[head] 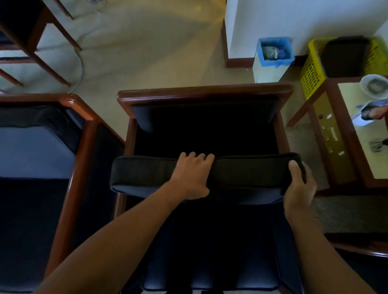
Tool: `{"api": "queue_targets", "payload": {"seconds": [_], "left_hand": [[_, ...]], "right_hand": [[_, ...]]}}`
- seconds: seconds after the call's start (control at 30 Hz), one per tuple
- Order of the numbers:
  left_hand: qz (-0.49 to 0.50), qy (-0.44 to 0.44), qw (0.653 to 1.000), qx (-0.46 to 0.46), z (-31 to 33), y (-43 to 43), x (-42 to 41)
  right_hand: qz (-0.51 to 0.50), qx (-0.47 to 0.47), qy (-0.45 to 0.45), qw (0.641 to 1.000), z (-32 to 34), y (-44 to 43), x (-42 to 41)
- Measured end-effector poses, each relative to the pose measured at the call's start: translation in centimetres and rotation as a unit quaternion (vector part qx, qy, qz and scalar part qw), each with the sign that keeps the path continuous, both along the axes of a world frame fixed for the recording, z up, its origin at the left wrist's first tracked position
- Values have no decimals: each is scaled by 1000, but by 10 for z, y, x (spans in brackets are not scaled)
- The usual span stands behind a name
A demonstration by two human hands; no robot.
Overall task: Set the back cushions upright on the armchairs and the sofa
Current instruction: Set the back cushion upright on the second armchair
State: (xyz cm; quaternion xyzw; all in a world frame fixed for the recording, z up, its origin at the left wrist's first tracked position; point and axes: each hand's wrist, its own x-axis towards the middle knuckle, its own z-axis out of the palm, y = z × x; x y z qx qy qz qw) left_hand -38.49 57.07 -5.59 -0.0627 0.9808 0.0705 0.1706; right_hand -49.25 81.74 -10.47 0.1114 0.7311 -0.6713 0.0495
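Observation:
A dark back cushion (147,175) is held edge-up above the seat of the wooden-framed armchair (206,92) right in front of me. My left hand (191,174) grips its top edge near the middle. At the cushion's right end, my right hand (300,189) is wrapped around the corner. The chair's dark backrest (203,119) stands behind the cushion, and the seat cushion (211,268) lies below it. A second dark armchair (73,103) stands at the left.
A side table (357,130) with a bowl and small items stands to the right. Behind the chair are a white bin with a blue liner (273,57), a yellow basket (316,71) and a wall corner. A wooden table's legs (44,35) cross the upper left.

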Motion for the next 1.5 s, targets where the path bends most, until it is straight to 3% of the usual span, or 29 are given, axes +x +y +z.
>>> {"api": "queue_targets", "payload": {"seconds": [0.07,0.27,0.4,0.63,0.73,0.9,0.97,1.33,1.5], "left_hand": [[3,32,999,-2,-23,8,5],[21,140,990,12,-31,-17,33],[145,167,975,-20,-38,-58,66],[357,208,910,-36,-50,-93,74],[476,252,842,30,-56,-99,66],[668,326,621,248,-57,-110,58],[695,324,590,254,-56,-117,50],[685,359,582,251,-47,-161,11],[650,355,621,256,-53,-180,-19]], "right_hand": [[-40,36,-23,998,-7,4,2],[-75,111,29,991,-6,-12,-5],[-87,108,34,990,-5,-21,-10],[-86,97,38,991,-5,-32,-22],[-91,99,44,990,-9,-33,-27],[-91,98,48,990,-15,-42,-39],[-96,106,47,989,-15,-50,-47],[-92,113,85,986,-2,-111,-125],[-64,154,106,980,-20,-135,-154]]}}
